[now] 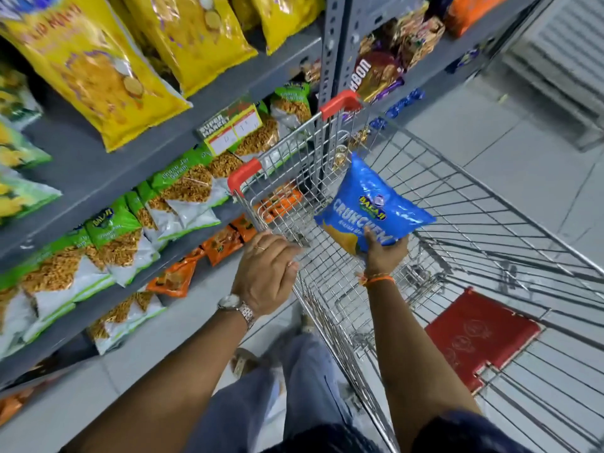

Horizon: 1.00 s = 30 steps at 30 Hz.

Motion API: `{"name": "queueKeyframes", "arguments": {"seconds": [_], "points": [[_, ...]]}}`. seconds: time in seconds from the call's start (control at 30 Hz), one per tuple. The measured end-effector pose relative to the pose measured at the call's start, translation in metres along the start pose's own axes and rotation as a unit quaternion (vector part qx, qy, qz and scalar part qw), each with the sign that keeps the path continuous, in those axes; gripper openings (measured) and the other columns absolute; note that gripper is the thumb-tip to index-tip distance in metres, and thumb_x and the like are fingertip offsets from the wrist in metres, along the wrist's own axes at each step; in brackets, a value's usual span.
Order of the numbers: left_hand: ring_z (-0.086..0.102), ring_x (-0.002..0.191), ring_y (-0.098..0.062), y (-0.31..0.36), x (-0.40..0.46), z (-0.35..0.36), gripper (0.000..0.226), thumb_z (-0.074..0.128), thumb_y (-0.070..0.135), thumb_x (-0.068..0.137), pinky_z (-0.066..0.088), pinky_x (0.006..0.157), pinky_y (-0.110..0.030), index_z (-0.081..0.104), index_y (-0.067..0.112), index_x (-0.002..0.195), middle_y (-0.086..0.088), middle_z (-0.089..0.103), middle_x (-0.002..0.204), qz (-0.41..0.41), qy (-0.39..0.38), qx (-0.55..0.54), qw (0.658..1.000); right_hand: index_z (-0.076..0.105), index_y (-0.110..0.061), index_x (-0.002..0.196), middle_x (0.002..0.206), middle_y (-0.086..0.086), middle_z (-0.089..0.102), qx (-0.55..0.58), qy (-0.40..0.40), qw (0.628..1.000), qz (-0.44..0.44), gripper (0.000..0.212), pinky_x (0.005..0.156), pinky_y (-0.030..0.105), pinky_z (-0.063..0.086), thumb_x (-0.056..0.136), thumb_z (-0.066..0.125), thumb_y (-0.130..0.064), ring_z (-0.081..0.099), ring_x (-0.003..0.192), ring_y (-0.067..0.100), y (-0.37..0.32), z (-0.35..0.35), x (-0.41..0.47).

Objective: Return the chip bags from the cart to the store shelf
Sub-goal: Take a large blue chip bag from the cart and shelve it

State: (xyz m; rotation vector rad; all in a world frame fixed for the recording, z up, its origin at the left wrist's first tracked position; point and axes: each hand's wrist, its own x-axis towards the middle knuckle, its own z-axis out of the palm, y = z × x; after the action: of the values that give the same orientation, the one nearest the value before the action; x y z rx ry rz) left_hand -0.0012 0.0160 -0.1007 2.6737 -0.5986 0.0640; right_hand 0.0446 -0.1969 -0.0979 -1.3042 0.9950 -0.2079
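So the blue bag point(372, 207) is up in the air over the cart point(490, 230), held near the cart's handle end, tilted with one corner pointing up toward the shelf point(98, 165). The right hand point(384, 256) has it by the lower edge, fingers clamped on the bag from underneath with the thumb pressed on the front. There's an orange thread on that wrist.

The left hand point(268, 273) is just left of the bag, fingers curled tight around the cart's handle bar, near the red grip point(243, 174) at the corner. A second red grip point(340, 104) sits at the far corner of the handle. That wrist has a metal watch point(237, 307) on it.

Down in the cart, lower right of the bag, a flat red pack point(477, 338) lies on the wire bottom. Can't tell what it is.

Left of the cart is the grey shelf. The row level with the handle is packed with green bags point(183, 188), and there's a price tag point(232, 127) clipped on the shelf edge above them. One level up are big yellow bags point(94, 76). Below the green ones, orange bags point(225, 238) line the lower row. Past the cart's far end, a brown pack point(376, 75) sits on the next shelf bay.

The person's jeans show beneath the arms, and the floor is light tile.
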Motion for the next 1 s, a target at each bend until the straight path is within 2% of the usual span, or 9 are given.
{"name": "queueKeyframes", "arguments": {"seconds": [0.07,0.17,0.23,0.33,0.4,0.6,0.7,0.87,1.0], "points": [[0.064,0.105,-0.028,0.002,0.001,-0.011,0.042,0.04,0.034,0.099,0.035,0.111,-0.041,0.072,0.012,0.112,-0.005,0.072,0.109,0.019,-0.023,0.041,0.999,0.048,0.017,0.132,0.123,0.029,0.064,-0.075,-0.028,0.996,-0.028,0.052,0.092,0.043,0.058,0.084,0.069,0.018,0.067,0.099,0.03,0.002,-0.002,-0.001],[0.065,0.107,-0.031,0.007,0.004,-0.044,0.041,0.046,0.038,0.098,0.046,0.104,-0.043,0.071,0.009,0.114,-0.007,0.071,0.111,0.016,-0.019,0.053,0.998,0.058,0.003,0.119,0.117,0.027,0.07,-0.092,-0.077,0.99,-0.081,0.045,0.093,0.056,0.058,0.079,0.078,0.01,0.071,0.105,0.038,-0.013,-0.004,-0.013],[0.065,0.108,-0.03,0.012,0.005,-0.072,0.04,0.049,0.037,0.099,0.047,0.102,-0.042,0.072,0.007,0.114,-0.008,0.072,0.112,0.019,0.028,0.055,0.998,0.062,-0.008,0.111,0.107,0.014,0.074,-0.085,-0.11,0.981,-0.138,0.042,0.086,0.05,0.061,0.077,0.081,0.007,0.074,0.094,0.022,-0.035,-0.002,-0.021],[0.065,0.114,-0.03,0.017,0.005,-0.129,0.037,0.053,0.032,0.099,0.049,0.102,-0.043,0.072,0.008,0.118,-0.008,0.073,0.117,0.016,0.125,0.061,0.99,0.066,-0.009,0.111,0.106,0.01,0.078,-0.055,-0.179,0.957,-0.222,0.042,0.083,0.038,0.063,0.075,0.083,0.005,0.075,0.095,0.02,-0.084,0.007,-0.043],[0.064,0.116,-0.031,0.017,0.005,-0.171,0.035,0.053,0.029,0.1,0.049,0.105,-0.045,0.072,0.008,0.12,-0.009,0.072,0.119,0.018,0.193,0.074,0.978,0.069,-0.013,0.109,0.1,-0.003,0.078,-0.034,-0.215,0.938,-0.268,0.039,0.081,0.028,0.063,0.076,0.083,0.003,0.074,0.091,0.01,-0.126,0.019,-0.066],[0.064,0.116,-0.031,-0.001,-0.018,-0.301,0.034,0.05,0.028,0.101,0.044,0.107,-0.042,0.073,0.009,0.117,-0.007,0.073,0.12,0.005,0.372,0.172,0.912,0.07,0.005,0.106,0.09,-0.017,0.08,-0.02,-0.366,0.861,-0.354,0.03,0.075,0.019,0.059,0.079,0.081,0.003,0.074,0.083,-0.001,-0.253,0.065,-0.163],[0.064,0.117,-0.032,-0.012,-0.034,-0.352,0.037,0.047,0.029,0.102,0.047,0.107,-0.045,0.073,0.009,0.119,-0.007,0.071,0.123,-0.012,0.419,0.212,0.883,0.072,-0.007,0.104,0.091,-0.018,0.081,-0.005,-0.428,0.81,-0.401,0.029,0.071,0.014,0.058,0.078,0.083,-0.004,0.075,0.082,-0.004,-0.305,0.083,-0.215],[0.059,0.125,-0.031,-0.035,-0.064,-0.412,0.036,0.048,0.028,0.101,0.036,0.117,-0.042,0.068,0.011,0.125,-0.008,0.068,0.127,-0.071,0.49,0.283,0.821,0.072,-0.015,0.107,0.097,-0.009,0.082,0.076,-0.531,0.74,-0.405,0.03,0.077,0.025,0.062,0.079,0.08,-0.008,0.077,0.089,0.008,-0.376,0.114,-0.292],[0.056,0.129,-0.029,-0.063,-0.099,-0.437,0.038,0.048,0.031,0.102,0.036,0.116,-0.042,0.063,0.011,0.13,-0.007,0.065,0.133,-0.167,0.518,0.302,0.783,0.071,-0.008,0.109,0.098,0.001,0.082,0.117,-0.596,0.695,-0.384,0.031,0.081,0.032,0.062,0.08,0.079,-0.001,0.077,0.091,0.017,-0.402,0.152,-0.348]]}}
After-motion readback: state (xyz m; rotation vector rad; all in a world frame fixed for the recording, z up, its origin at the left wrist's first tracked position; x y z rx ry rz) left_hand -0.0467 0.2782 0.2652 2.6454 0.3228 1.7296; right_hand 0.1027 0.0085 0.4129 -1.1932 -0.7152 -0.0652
